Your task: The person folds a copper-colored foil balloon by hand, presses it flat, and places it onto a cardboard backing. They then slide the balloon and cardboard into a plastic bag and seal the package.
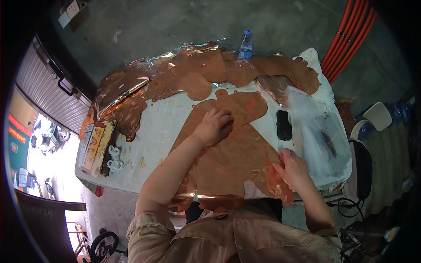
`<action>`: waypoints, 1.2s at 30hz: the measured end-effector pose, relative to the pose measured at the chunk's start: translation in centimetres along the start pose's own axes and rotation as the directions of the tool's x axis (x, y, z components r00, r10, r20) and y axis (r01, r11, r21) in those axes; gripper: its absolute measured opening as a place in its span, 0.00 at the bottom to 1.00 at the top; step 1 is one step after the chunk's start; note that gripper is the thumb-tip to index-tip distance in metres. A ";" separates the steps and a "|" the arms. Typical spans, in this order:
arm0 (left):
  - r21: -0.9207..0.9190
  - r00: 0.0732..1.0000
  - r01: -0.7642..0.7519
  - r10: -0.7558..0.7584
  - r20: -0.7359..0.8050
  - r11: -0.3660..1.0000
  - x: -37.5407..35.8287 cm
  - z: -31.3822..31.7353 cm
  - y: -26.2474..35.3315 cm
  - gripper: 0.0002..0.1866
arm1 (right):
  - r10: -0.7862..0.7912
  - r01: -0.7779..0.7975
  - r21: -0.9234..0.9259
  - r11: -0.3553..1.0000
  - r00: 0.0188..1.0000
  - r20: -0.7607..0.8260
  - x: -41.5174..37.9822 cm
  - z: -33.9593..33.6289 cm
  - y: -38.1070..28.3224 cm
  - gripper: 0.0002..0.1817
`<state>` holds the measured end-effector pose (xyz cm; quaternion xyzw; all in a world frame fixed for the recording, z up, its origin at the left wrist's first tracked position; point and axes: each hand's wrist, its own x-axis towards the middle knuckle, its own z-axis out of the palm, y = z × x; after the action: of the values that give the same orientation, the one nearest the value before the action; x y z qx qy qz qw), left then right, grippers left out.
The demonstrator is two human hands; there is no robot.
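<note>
A large flat copper-coloured foil balloon (223, 162), uninflated, lies across the table in front of me, and its lower end hangs over the near edge. My left hand (214, 127) rests on its upper part with the fingers curled and closed; whatever is under the fingertips is hidden. At the balloon's right side, my right hand (293, 168) is closed on a crumpled, shiny orange-tinted edge of the foil. More flat copper foil balloons (197, 70) lie overlapping along the far side of the table.
On the white table (151, 127) are a black phone-like object (283, 125), clear plastic bags (318, 136), printed cards (94, 147) and white plastic rings (115, 158). A water bottle (246, 44) stands at the far edge. Red pipes (349, 35) run behind; a chair (366, 162) is right.
</note>
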<state>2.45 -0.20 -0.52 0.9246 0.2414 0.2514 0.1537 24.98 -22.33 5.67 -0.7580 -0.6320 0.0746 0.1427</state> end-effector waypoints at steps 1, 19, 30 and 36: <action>-0.005 1.000 0.006 -0.006 0.007 1.000 0.0 -0.1 0.1 0.16 | 0.019 -0.018 -0.024 1.000 0.996 0.085 -0.1 -0.3 0.2 0.14; 0.002 1.000 0.011 -0.011 0.020 1.000 -0.1 -0.3 -0.1 0.16 | 0.019 -0.239 0.584 0.776 0.934 0.358 -5.2 -7.1 4.1 0.05; 0.002 0.999 -0.025 0.024 0.026 1.000 0.0 -0.1 -0.3 0.18 | -0.544 0.203 0.629 0.751 0.729 0.415 -10.3 -6.5 5.4 0.21; 0.029 0.999 -0.035 0.035 -0.001 0.999 0.0 0.1 -0.6 0.16 | 0.096 -0.133 0.242 0.961 0.983 0.158 -5.6 -3.9 1.6 0.14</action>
<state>2.26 0.28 -0.88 0.9306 0.2290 0.2514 0.1357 26.51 -28.58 8.48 -0.7618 -0.5811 0.2170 0.1871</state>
